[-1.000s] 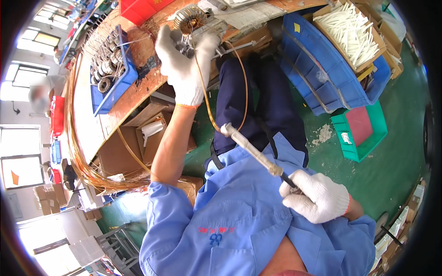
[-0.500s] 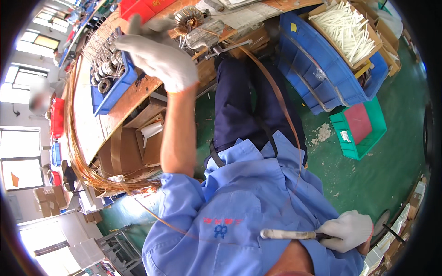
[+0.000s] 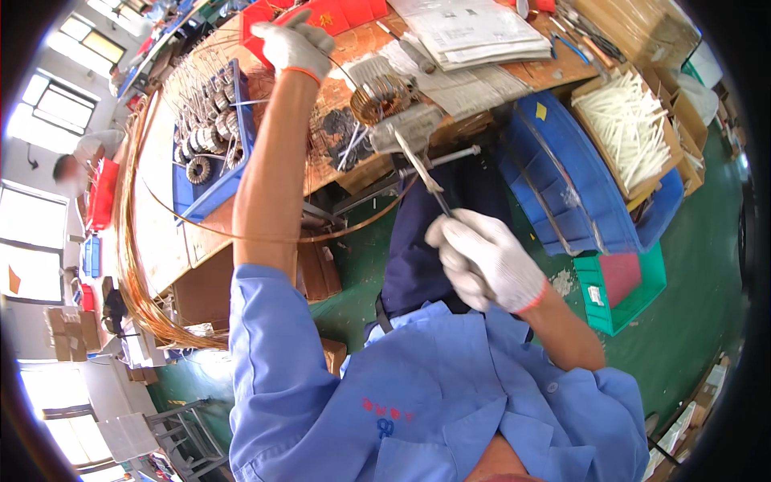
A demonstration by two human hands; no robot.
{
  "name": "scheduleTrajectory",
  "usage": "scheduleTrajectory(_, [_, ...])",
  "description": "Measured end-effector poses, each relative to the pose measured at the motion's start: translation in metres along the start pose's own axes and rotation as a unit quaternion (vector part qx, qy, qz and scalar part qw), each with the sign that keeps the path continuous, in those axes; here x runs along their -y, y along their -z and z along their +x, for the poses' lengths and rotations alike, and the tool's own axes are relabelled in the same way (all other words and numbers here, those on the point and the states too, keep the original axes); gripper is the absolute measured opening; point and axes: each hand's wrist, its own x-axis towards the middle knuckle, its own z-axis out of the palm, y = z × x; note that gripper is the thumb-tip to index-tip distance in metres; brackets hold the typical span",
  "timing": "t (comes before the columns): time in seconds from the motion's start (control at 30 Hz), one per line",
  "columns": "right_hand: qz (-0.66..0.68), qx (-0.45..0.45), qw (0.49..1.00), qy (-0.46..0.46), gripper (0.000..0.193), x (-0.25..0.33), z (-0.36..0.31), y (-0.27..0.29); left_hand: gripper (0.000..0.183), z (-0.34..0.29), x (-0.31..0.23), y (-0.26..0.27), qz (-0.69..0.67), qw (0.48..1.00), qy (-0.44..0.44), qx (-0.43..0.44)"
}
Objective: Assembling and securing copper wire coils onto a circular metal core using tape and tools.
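A ring-shaped copper coil point(image 3: 379, 98) sits at the bench edge, on a grey clamp-like holder point(image 3: 409, 128). Up and to its left, my left hand point(image 3: 297, 46), in a white glove, is closed by the red bin. A thin wire appears to run from the coil to these fingers, though the grip is small in view. My right hand point(image 3: 486, 257), also gloved, grips a rod-like tool point(image 3: 418, 167) with a dark shaft and a whitish wrapped end pointing up at the holder. A loop of copper wire point(image 3: 321, 237) sags across my left forearm.
A blue tray point(image 3: 205, 201) of wound rings stands left, beside a long copper wire bundle point(image 3: 124, 241). Papers point(image 3: 474, 32) and a red bin point(image 3: 349, 11) lie at the back. Right are a blue bin point(image 3: 546, 177), a carton of white sticks point(image 3: 626, 136) and a green crate point(image 3: 618, 313).
My right hand has swung from my chest up toward the coil, turning the tool to point away. My left hand has closed and moved up. The wire now loops across my left forearm.
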Motion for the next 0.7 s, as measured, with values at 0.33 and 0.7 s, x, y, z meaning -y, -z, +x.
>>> scheduleTrajectory(0.33, [-0.191, 0.015, 0.981, 0.019, 0.033, 0.054, 0.088, 0.025, 0.097, 0.024, 0.058, 0.010, -0.019, 0.996, 0.085, 0.029])
scheduleTrajectory(0.7, [-0.217, 0.003, 0.974, 0.071, 0.033, 0.056, 0.109, 0.021, 0.097, 0.018, 0.059, 0.015, -0.019, 0.997, 0.079, 0.017])
